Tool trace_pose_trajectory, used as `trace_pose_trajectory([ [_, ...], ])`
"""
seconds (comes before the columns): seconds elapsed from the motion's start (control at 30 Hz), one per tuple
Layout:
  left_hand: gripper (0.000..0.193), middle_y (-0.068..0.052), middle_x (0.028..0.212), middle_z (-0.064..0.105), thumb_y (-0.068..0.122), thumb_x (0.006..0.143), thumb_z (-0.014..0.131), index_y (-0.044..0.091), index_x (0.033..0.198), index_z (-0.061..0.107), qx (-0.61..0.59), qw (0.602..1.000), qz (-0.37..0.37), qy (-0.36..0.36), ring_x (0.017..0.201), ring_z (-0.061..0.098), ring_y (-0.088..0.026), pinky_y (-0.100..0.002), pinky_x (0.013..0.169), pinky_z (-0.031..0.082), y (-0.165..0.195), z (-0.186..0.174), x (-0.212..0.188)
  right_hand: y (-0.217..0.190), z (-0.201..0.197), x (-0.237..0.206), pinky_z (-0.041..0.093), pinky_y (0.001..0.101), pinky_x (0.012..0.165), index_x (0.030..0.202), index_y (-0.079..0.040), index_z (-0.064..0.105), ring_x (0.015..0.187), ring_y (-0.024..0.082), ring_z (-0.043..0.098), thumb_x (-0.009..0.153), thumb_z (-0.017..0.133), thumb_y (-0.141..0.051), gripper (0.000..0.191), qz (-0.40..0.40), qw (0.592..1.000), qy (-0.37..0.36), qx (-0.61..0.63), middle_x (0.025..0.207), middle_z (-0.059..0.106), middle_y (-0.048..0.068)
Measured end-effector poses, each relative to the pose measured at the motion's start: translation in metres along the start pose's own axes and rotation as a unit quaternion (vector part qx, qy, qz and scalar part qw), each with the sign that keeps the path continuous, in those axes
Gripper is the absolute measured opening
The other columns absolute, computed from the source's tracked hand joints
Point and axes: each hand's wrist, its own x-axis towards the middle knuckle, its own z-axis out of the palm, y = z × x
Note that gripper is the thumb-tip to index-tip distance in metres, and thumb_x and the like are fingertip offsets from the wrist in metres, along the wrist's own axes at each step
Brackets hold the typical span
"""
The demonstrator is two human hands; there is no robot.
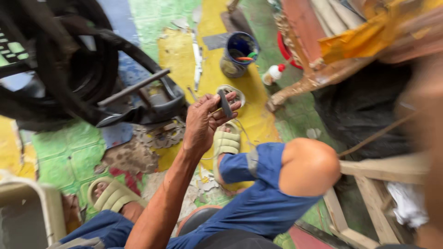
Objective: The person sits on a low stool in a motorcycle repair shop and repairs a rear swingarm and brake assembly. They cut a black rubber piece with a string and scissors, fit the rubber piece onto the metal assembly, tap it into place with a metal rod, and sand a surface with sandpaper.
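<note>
- Fingers of the left hand [205, 121] close in a narrow grip on a small dark flat strip [225, 103], holding it up above the floor in the middle of the view.
- Just behind the strip lies a small round shallow tin lid [236, 92] on the yellow-painted floor [182, 50].
- Right hand: only a blurred shape [427, 138] shows at the right edge; its grip cannot be told.
- Pale yellow-green rubber sandals are on both feet, one [226, 142] just below the left hand, the other [113, 196] at lower left.
- Farther up the floor stand a dark blue paint-stained can [237, 55] and, near it, a small white bottle with a red cap [273, 74].
- Black rubber tyres [69, 64] fill the upper left; a bare wooden frame [369, 184] stands at the right.
</note>
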Motion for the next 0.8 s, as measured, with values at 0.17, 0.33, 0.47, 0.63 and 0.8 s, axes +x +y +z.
trace_pose_trajectory([
  [0.17, 0.013, -0.021, 0.138, 0.064, 0.014, 0.101, 0.056, 0.002, 0.102, 0.056, -0.059, 0.996, 0.06, -0.017, 0.125, 0.066, -0.038, -0.053, 0.098, 0.06, 0.033, -0.018, -0.041, -0.028, 0.127, -0.087, 0.052, 0.0237, 0.069, 0.109, -0.006, 0.058, 0.076, 0.008, 0.064, 0.11, 0.063, -0.015, 0.01, 0.34, 0.884, -0.11, 0.303, 0.09, 0.068, 0.002],
  [0.33, 0.013, -0.02, 0.127, 0.066, 0.012, 0.105, 0.053, 0.0, 0.104, 0.057, -0.084, 0.982, 0.172, 0.005, 0.121, 0.066, -0.036, -0.051, 0.097, 0.06, 0.053, -0.032, -0.053, -0.038, 0.189, -0.14, 0.051, 0.0216, 0.064, 0.112, -0.005, 0.062, 0.076, 0.007, 0.067, 0.106, 0.061, -0.018, 0.015, 0.425, 0.81, -0.214, 0.342, 0.087, 0.072, 0.003],
  [0.47, 0.013, -0.02, 0.114, 0.068, 0.011, 0.109, 0.054, -0.001, 0.107, 0.058, -0.039, 0.963, 0.26, 0.065, 0.112, 0.07, -0.031, -0.044, 0.093, 0.061, 0.052, -0.043, -0.055, -0.06, 0.202, -0.138, 0.053, 0.025, 0.062, 0.128, -0.012, 0.046, 0.081, 0.011, 0.07, 0.101, 0.066, -0.015, 0.034, 0.4, 0.821, -0.275, 0.301, 0.095, 0.076, 0.01],
  [0.63, 0.012, -0.016, 0.109, 0.07, 0.011, 0.108, 0.057, 0.0, 0.105, 0.058, -0.028, 0.947, 0.298, 0.113, 0.107, 0.072, -0.028, -0.038, 0.088, 0.06, 0.046, -0.05, -0.055, -0.08, 0.201, -0.124, 0.058, 0.0375, 0.087, 0.116, 0.002, 0.06, 0.112, 0.03, 0.065, 0.09, 0.075, -0.008, 0.032, -0.047, 0.955, -0.289, 0.043, 0.129, 0.06, 0.017],
  [0.8, 0.012, -0.017, 0.112, 0.071, 0.011, 0.107, 0.057, 0.0, 0.107, 0.06, -0.051, 0.947, 0.298, 0.111, 0.107, 0.07, -0.025, -0.039, 0.09, 0.061, 0.047, -0.047, -0.056, -0.083, 0.211, -0.124, 0.053, 0.043, 0.095, 0.11, 0.006, 0.062, 0.115, 0.04, 0.063, 0.082, 0.076, -0.001, 0.032, -0.119, 0.941, -0.316, -0.037, 0.127, 0.061, 0.021],
])
